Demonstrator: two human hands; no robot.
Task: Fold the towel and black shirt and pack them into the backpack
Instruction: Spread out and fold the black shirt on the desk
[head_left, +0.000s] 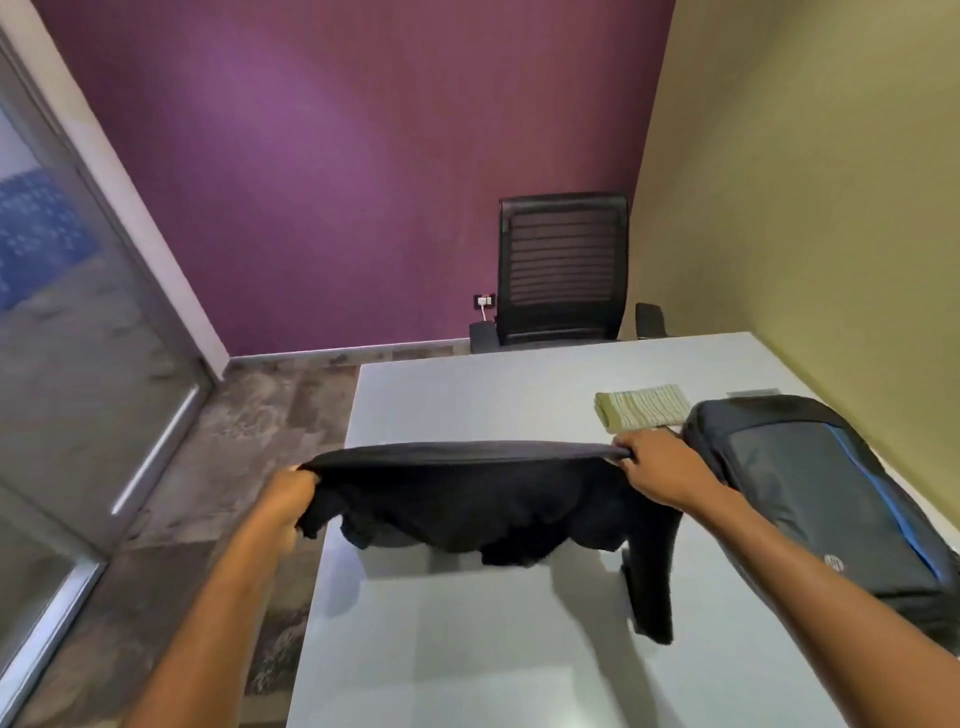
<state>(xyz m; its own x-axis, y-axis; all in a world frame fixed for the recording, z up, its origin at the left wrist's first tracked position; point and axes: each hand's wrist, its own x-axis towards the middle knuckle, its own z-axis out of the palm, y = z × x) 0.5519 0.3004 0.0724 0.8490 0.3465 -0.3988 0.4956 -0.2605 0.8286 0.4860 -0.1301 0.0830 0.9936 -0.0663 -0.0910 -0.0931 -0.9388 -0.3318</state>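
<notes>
The black shirt (467, 499) was held stretched left to right above the surface (467, 649), one end pinched in each grip, left hand (288, 499) and right hand (657, 467). Beside it lay the backpack (821, 499); beyond, the folded towel (641, 408) and a chair (561, 267).

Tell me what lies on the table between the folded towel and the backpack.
Nothing lies between them: in the head view the folded towel sits close beside the backpack, with only a narrow strip of bare table. The right hand hovers nearby.

One head-worn wide-angle view looks forward and down, close over the table (467, 649); edges seem distorted.
</notes>
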